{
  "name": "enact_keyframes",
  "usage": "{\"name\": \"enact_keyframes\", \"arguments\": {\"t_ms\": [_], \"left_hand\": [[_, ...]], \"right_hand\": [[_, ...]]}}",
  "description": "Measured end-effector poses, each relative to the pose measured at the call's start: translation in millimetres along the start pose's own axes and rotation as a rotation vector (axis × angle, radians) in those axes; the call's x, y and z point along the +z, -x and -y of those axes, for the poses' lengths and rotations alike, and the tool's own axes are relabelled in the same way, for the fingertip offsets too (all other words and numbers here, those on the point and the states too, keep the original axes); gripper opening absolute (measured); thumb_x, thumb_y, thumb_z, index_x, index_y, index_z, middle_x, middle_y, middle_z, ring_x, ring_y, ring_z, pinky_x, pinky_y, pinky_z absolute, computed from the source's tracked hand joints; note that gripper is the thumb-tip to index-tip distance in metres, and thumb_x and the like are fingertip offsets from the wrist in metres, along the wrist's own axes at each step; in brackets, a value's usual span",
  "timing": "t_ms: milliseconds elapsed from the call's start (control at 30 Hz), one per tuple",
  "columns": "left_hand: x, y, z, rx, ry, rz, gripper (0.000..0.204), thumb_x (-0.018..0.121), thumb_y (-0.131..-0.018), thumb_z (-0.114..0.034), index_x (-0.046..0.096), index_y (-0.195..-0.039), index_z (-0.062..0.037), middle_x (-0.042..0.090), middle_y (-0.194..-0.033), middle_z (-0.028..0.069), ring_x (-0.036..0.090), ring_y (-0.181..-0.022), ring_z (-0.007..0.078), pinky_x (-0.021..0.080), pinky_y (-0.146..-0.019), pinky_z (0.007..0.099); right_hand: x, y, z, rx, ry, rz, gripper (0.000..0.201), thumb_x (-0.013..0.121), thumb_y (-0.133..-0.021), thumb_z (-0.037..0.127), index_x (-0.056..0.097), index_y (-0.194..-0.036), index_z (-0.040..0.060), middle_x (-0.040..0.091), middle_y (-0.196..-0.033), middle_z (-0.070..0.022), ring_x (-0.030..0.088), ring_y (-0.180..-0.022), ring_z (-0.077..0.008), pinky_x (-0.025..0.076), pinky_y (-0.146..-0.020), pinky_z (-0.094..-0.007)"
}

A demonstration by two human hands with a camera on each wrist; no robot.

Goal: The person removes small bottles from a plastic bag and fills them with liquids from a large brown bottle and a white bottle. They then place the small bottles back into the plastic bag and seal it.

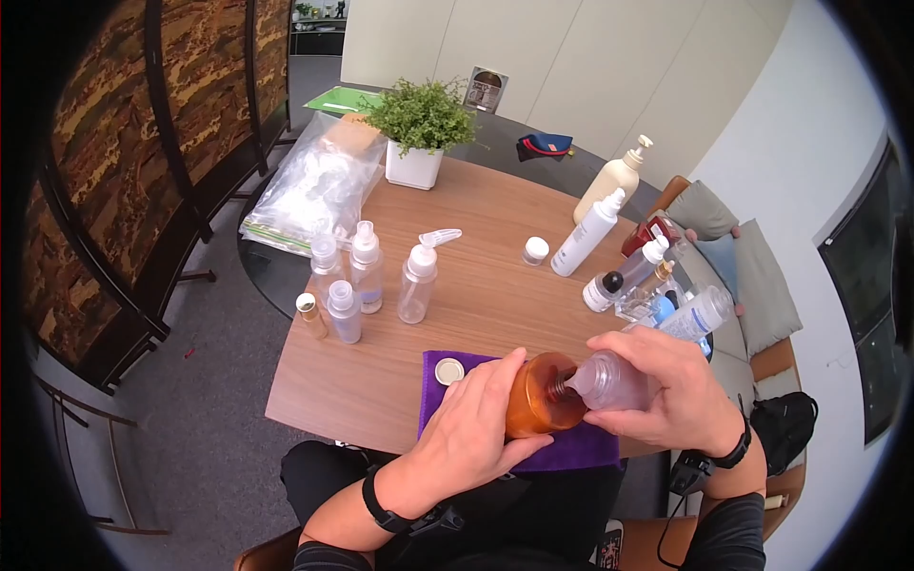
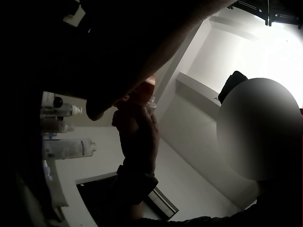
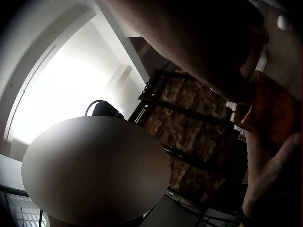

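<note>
Over the purple towel, my left hand grips an amber jar lying tilted, with its open mouth facing right. My right hand holds a clear, pinkish bottle tipped on its side. The bottle's narrow neck reaches right into the jar's mouth, where the two meet in the head view. A round pale lid lies on the towel left of the jar. In the right wrist view the amber jar shows beyond the dark right hand.
Several clear bottles stand on the left of the wooden table. A small white-lidded jar, tall pump bottles and a cluster of toiletries are to the right. A potted plant and plastic bags sit behind.
</note>
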State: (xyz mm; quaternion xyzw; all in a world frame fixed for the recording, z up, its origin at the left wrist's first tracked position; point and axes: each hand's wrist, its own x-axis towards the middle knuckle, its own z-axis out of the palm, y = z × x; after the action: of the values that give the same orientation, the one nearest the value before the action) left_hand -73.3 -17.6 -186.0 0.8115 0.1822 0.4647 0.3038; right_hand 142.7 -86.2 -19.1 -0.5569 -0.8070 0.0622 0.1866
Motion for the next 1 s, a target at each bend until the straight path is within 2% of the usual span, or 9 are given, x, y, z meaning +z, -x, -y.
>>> {"name": "enact_keyframes", "arguments": {"t_ms": [567, 667, 867, 933, 1000], "left_hand": [[0.0, 0.1, 0.5, 0.0, 0.005, 0.0, 0.108, 0.098, -0.078, -0.024, 0.035, -0.16, 0.0063, 0.06, -0.137, 0.0267, 0.064, -0.121, 0.0426, 0.054, -0.098, 0.0497], [-1.2, -1.3, -2.1, -0.012, -0.012, 0.003, 0.112, 0.102, -0.074, -0.021, 0.034, -0.159, 0.0051, 0.062, -0.136, 0.028, 0.067, -0.12, 0.0446, 0.055, -0.102, 0.0492], [-0.4, -0.4, -1.0, -0.013, -0.014, 0.003, 0.112, 0.102, -0.074, -0.021, 0.034, -0.159, 0.0056, 0.062, -0.136, 0.0284, 0.067, -0.12, 0.0451, 0.055, -0.102, 0.0489], [0.1, 0.1, -0.2, -0.002, -0.011, -0.006, 0.108, 0.098, -0.078, -0.024, 0.034, -0.16, 0.0064, 0.061, -0.135, 0.0261, 0.065, -0.119, 0.0419, 0.054, -0.096, 0.0487], [-0.5, -0.3, -0.5, -0.004, -0.012, -0.003, 0.108, 0.098, -0.078, -0.024, 0.034, -0.16, 0.0065, 0.061, -0.135, 0.0261, 0.065, -0.12, 0.042, 0.054, -0.097, 0.0488]], "right_hand": [[-3.0, -1.8, 4.3, 0.011, 0.038, 0.014, 0.065, 0.097, -0.074, 0.022, 0.07, -0.13, 0.0047, 0.073, -0.101, -0.0127, 0.073, -0.087, -0.0331, 0.059, -0.075, -0.0389], [-3.5, -1.5, 4.8, 0.017, 0.046, 0.019, 0.065, 0.097, -0.074, 0.022, 0.07, -0.13, 0.0046, 0.073, -0.101, -0.0126, 0.073, -0.088, -0.0331, 0.059, -0.075, -0.0389], [-4.8, -2.4, 6.5, 0.026, 0.06, 0.027, 0.065, 0.097, -0.073, 0.023, 0.07, -0.13, 0.0048, 0.073, -0.1, -0.0122, 0.074, -0.088, -0.033, 0.06, -0.075, -0.0386], [-5.2, -2.8, 6.9, 0.03, 0.068, 0.033, 0.065, 0.097, -0.073, 0.023, 0.071, -0.13, 0.0048, 0.073, -0.1, -0.012, 0.074, -0.088, -0.0329, 0.06, -0.075, -0.0386], [-4.8, -2.8, 6.3, 0.024, 0.071, 0.029, 0.065, 0.097, -0.073, 0.023, 0.071, -0.13, 0.0049, 0.073, -0.1, -0.0119, 0.074, -0.088, -0.0328, 0.06, -0.075, -0.0386]]}}
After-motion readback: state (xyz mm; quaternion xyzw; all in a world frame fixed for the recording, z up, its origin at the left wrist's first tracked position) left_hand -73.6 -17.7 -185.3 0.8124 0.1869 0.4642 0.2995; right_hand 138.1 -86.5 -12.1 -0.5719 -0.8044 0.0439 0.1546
